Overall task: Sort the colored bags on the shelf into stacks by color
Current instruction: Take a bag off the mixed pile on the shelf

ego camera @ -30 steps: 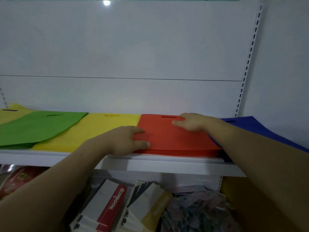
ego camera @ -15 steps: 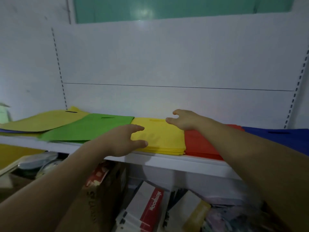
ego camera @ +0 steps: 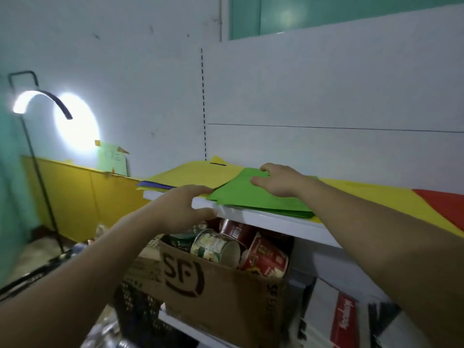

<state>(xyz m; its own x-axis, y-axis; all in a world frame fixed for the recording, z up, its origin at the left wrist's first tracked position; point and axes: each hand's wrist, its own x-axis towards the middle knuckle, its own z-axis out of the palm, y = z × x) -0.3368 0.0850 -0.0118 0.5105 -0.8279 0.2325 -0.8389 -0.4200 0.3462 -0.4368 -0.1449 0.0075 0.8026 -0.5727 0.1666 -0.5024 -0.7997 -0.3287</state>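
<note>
Green bags [ego camera: 253,197] lie in a flat stack on the shelf [ego camera: 271,218]. Their front corner is just past the left hand's fingertips and their far part is under the right hand. Nearest, below both forearms, a cardboard box [ego camera: 226,287] of cans sits under the shelf. The left hand [ego camera: 184,207] is at the shelf's front lip, fingers straight and spread, gripping nothing; its thumb seems to touch the lip, though blur leaves that unsure. Beyond it the right hand [ego camera: 278,183] lies on the green stack, fingers loosely bent, holding nothing. Left of the left fingertips, a blue bag [ego camera: 153,184] edge pokes out beneath a yellow pile [ego camera: 198,172] overhanging the shelf end. Right of the right wrist come more yellow bags [ego camera: 376,197], then red bags [ego camera: 444,202]. Open room stands above the stacks, before the white back panel [ego camera: 326,96].
</note>
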